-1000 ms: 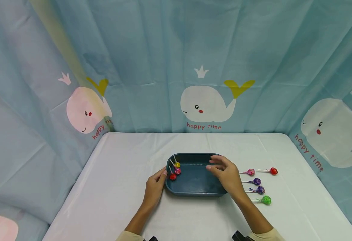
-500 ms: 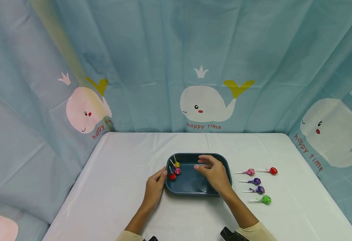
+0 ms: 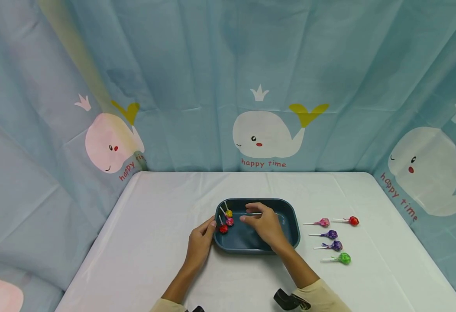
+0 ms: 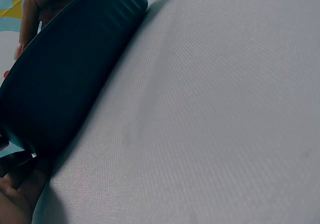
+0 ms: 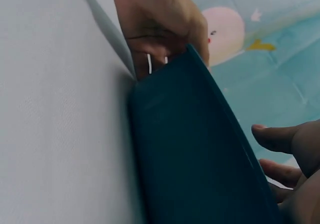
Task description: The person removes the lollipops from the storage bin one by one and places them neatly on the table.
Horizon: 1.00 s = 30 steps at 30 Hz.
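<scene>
A dark blue rectangular tray (image 3: 257,251) stands on the table. My left hand (image 3: 199,243) grips its left end, with the thumb up at the rim; in the left wrist view some fingers (image 4: 22,166) press the outer wall. Inside the tray's left end lie a yellow lollipop (image 3: 229,213), a pink lollipop (image 3: 229,222) and a red lollipop (image 3: 223,229), sticks pointing to the back. Over the tray's middle hovers my right hand (image 3: 266,227), its fingers loosely bent and nothing between them. Thumb (image 5: 272,138) and fingers stand apart in the right wrist view.
Right of the tray, lollipops lie with sticks pointing left: pink (image 3: 324,222), red (image 3: 354,221), two purple ones, the upper purple lollipop (image 3: 332,234) among them, and green (image 3: 344,258). A white cloth (image 3: 161,216) covers the table. Whale-printed curtains (image 3: 196,86) hang behind and at both sides.
My right hand has moved left across the tray, from its right end to its middle, uncovering the right rim and the lollipop sticks. The left hand and tray stay put.
</scene>
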Each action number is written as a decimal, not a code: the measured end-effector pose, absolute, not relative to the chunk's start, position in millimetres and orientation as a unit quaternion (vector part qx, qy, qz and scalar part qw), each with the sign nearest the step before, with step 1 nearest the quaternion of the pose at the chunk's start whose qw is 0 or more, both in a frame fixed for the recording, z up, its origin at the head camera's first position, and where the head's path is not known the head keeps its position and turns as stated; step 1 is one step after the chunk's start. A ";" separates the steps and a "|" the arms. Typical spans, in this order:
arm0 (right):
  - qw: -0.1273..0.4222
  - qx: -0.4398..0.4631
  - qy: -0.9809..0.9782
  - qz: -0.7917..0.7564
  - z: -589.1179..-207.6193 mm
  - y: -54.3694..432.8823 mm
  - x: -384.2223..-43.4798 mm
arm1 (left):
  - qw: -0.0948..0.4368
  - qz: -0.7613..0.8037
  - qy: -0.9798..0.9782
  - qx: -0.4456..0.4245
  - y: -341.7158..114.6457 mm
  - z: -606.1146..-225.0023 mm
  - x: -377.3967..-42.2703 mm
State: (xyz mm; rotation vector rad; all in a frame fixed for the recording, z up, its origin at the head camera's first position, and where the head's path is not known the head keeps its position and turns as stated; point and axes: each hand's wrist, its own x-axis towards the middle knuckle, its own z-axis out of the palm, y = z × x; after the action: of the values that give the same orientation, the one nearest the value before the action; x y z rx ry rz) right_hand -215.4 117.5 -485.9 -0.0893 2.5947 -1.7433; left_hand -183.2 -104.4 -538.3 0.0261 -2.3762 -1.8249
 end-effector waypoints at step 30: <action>0.028 -0.048 0.854 -0.517 -499.6 84.3 -233.6 | 0.064 -0.613 -0.788 0.009 -104.7 -537.9 -183.3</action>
State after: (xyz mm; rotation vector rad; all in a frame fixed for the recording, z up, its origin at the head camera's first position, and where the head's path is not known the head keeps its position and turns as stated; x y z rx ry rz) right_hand -233.6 84.3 -499.6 -0.1495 2.6367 -1.5970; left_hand -183.3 -104.7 -537.9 0.0263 -2.3781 -1.8501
